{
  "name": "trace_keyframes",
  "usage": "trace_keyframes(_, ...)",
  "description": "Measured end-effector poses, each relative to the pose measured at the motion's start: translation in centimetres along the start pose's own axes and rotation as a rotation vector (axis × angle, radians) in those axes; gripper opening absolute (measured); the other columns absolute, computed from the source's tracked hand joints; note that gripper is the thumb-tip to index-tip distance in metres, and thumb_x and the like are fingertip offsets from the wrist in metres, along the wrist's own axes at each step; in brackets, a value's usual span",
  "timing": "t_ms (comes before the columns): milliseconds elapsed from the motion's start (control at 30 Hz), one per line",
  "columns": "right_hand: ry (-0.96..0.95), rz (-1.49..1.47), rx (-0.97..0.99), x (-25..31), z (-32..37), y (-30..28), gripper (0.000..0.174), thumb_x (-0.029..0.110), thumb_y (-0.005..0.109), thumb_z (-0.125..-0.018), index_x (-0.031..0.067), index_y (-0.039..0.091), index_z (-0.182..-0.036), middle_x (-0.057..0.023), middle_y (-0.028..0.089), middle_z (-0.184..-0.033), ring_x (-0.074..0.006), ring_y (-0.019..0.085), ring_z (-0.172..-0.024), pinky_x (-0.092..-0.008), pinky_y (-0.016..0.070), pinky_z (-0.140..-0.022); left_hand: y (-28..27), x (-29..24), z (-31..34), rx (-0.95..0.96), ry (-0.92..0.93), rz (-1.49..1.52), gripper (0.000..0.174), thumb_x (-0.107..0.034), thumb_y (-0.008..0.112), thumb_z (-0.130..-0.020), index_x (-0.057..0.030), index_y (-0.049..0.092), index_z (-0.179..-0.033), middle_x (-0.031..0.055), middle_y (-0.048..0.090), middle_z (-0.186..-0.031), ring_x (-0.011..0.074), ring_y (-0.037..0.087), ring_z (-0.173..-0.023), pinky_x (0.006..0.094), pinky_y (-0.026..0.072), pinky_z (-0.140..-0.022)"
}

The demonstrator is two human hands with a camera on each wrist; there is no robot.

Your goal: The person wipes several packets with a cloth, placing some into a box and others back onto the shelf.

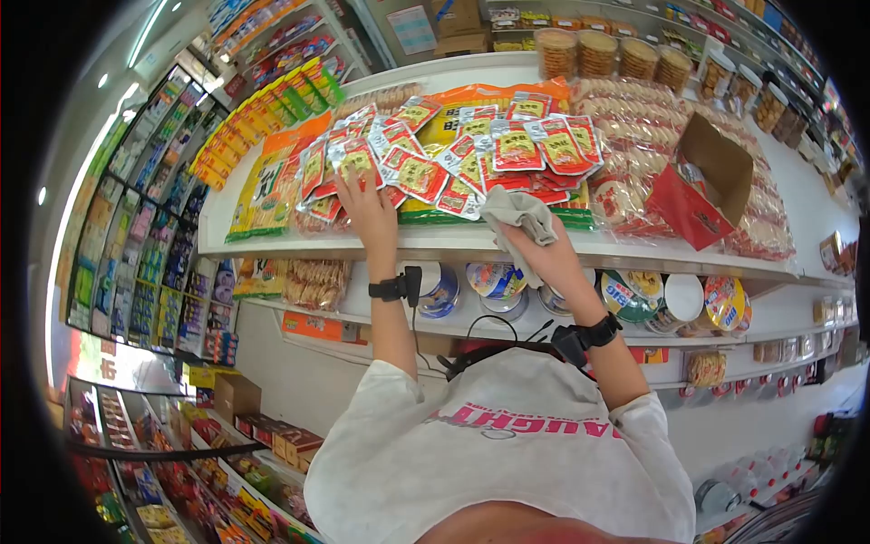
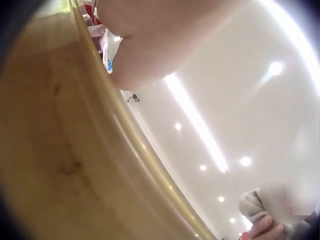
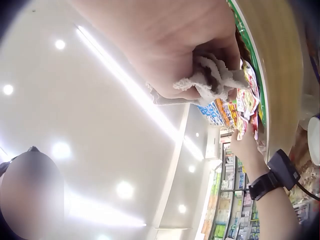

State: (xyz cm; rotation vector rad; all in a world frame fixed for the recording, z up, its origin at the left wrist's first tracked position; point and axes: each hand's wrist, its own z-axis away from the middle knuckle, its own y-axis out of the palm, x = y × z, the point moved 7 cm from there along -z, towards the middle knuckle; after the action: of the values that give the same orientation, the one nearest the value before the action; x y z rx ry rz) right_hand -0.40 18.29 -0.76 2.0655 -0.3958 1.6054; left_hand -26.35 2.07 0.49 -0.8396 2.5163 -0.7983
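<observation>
Many small red and silver snack packets (image 1: 419,178) lie in a loose pile on larger orange and green bags (image 1: 470,96) on the top shelf. My left hand (image 1: 370,213) rests with extended fingers on packets at the pile's left part; in the right wrist view the left hand (image 3: 246,146) also touches packets. My right hand (image 1: 546,254) grips a crumpled grey cloth (image 1: 520,216) by the shelf's front edge, just right of the pile's front. The right wrist view shows the fingers of the right hand (image 3: 175,50) curled round the cloth (image 3: 212,82).
An open red box (image 1: 693,207) stands on bagged snacks (image 1: 625,118) at the right. Round tubs (image 1: 597,56) line the back, and yellow packets (image 1: 237,136) stand in a row at the left. Bowls of instant noodles (image 1: 497,281) sit on the shelf below.
</observation>
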Motion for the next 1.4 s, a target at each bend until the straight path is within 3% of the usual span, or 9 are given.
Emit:
trace_keyframes(300,-0.213,0.229,-0.211,6.6,5.0,-4.9,0.044,0.005,0.067,-0.091,0.0007,0.056,-0.133,-0.0051,0.068,-0.117,-0.0117,0.062,-0.104,-0.0275,0.0491,-0.092,4.4,2.1,-0.8,0.231,0.117,-0.267,0.049,-0.040,0.063,-0.094,-0.0068,0.063,-0.130,0.0165,0.058,-0.137,0.0380,0.049,-0.133,0.0602,0.0289,-0.113)
trace_keyframes(367,-0.296,0.297,-0.270,8.9,6.2,-6.2,0.053,-0.003,0.068,-0.083,0.0013,0.055,-0.134,-0.0091,0.067,-0.118,-0.0165,0.063,-0.107,-0.0294,0.0478,-0.094,5.7,4.1,-1.4,0.213,0.095,-0.088,0.055,-0.046,0.063,-0.093,-0.0081,0.061,-0.134,0.0192,0.057,-0.139,0.0377,0.050,-0.132,0.0593,0.0253,-0.115)
trace_keyframes(500,-0.565,0.503,-0.429,14.0,8.6,-9.7,0.064,-0.007,0.070,-0.074,0.0027,0.054,-0.135,-0.0140,0.066,-0.118,-0.0209,0.064,-0.108,-0.0309,0.0475,-0.095,7.5,7.3,-2.5,0.281,0.152,-0.080,0.055,-0.044,0.061,-0.096,-0.0103,0.058,-0.139,0.0193,0.052,-0.145,0.0362,0.044,-0.138,0.0595,0.0171,-0.119)
trace_keyframes(567,-0.624,0.560,-0.531,15.2,9.9,-11.5,0.062,-0.007,0.070,-0.074,0.0029,0.055,-0.133,-0.0135,0.066,-0.119,-0.0199,0.064,-0.108,-0.0309,0.0477,-0.095,5.6,5.3,-2.9,0.212,0.144,-0.155,0.051,-0.038,0.061,-0.097,-0.0103,0.058,-0.139,0.0193,0.055,-0.142,0.0367,0.048,-0.134,0.0592,0.0236,-0.116)
trace_keyframes(700,-0.493,0.603,-0.792,15.8,12.5,-14.5,0.057,-0.004,0.069,-0.077,0.0010,0.056,-0.132,-0.0132,0.066,-0.123,-0.0183,0.064,-0.110,-0.0306,0.0483,-0.095,3.7,5.8,-3.3,0.145,0.001,-0.216,0.045,-0.033,0.055,-0.100,-0.0116,0.057,-0.140,0.0191,0.048,-0.149,0.0411,0.038,-0.141,0.0661,0.0196,-0.115)
trace_keyframes(833,-0.571,0.684,-0.758,15.3,12.9,-14.7,0.057,-0.003,0.064,-0.078,-0.0009,0.055,-0.134,-0.0145,0.065,-0.126,-0.0211,0.063,-0.116,-0.0311,0.0465,-0.099,0.2,0.6,-2.4,0.034,0.132,0.141,0.038,-0.023,0.057,-0.101,-0.0054,0.059,-0.135,0.0197,0.056,-0.140,0.0427,0.044,-0.136,0.0511,0.0320,-0.115)
trace_keyframes(967,-0.609,0.817,-0.685,15.1,12.3,-13.2,0.060,-0.005,0.059,-0.076,-0.0005,0.054,-0.136,-0.0163,0.062,-0.130,-0.0256,0.061,-0.121,-0.0326,0.0446,-0.103,-0.8,-7.2,0.6,0.466,0.071,0.460,0.039,-0.022,0.060,-0.100,0.0010,0.059,-0.131,0.0209,0.058,-0.135,0.0356,0.050,-0.131,0.0426,0.0388,-0.110)
trace_keyframes(1167,-0.753,1.208,-0.709,18.3,9.9,-14.6,0.064,-0.009,0.062,-0.075,0.0053,0.055,-0.136,-0.0149,0.059,-0.134,-0.0345,0.056,-0.125,-0.0396,0.0439,-0.108,1.3,-6.9,2.5,0.482,0.241,0.300,0.043,-0.030,0.057,-0.101,-0.0023,0.057,-0.135,0.0183,0.053,-0.142,0.0371,0.048,-0.132,0.0501,0.0312,-0.113)
trace_keyframes(1400,-0.566,1.473,-0.705,16.0,9.0,-17.1,0.059,0.006,0.074,-0.075,0.0113,0.059,-0.132,-0.0082,0.066,-0.126,-0.0314,0.058,-0.118,-0.0462,0.0359,-0.113,2.3,-3.2,1.4,0.482,0.268,0.024,0.053,-0.037,0.059,-0.099,-0.0069,0.052,-0.141,0.0126,0.051,-0.147,0.0322,0.041,-0.142,0.0605,0.0171,-0.119)
